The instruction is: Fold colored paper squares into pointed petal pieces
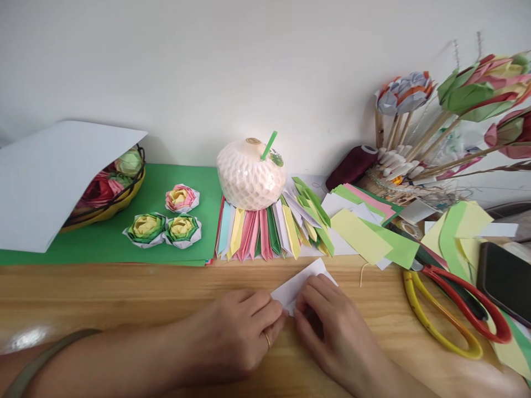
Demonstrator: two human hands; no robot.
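Observation:
A small white paper (299,283), folded at its upper right corner, lies on the wooden table between my hands. My left hand (251,326), with a ring on one finger, has its fingers curled and closed on the paper's lower left part. On the right side, my right hand (327,318) presses the paper with bent fingers held together; its fingertips are partly hidden. Behind the paper stand several folded paper strips (253,235) in many colours, lined up below a white textured round container (251,174) with a green straw.
Three paper flowers (181,228) sit on green sheets (103,249) at the left, beside a basket (139,179) under a white sheet (62,177). At the right are loose paper pieces (360,235), scissors (443,309), a phone (506,282), a thread spool (350,166) and paper flowers on sticks (404,94).

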